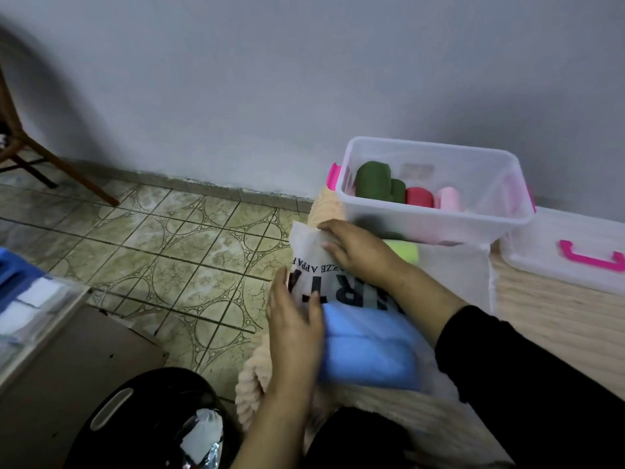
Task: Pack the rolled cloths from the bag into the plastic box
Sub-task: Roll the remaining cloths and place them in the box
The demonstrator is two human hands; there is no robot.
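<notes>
Both hands [297,319] on bag [314,265], prob. gripping.

clear plastic box [436,228] holds four rolled cloths [378,181]; white bag [314,262] lies nearby

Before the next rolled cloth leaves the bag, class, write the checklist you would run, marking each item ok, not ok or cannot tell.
1. Plastic box open, lid off beside it: ok.
2. Free space in box right of pink roll: ok.
3. Left hand steadying the bag: ok.
4. Right hand gripping a cloth: cannot tell.
5. Cloths remaining, blue cloth and lime roll: ok.
6. Bag mouth open wide enough: cannot tell.
</notes>
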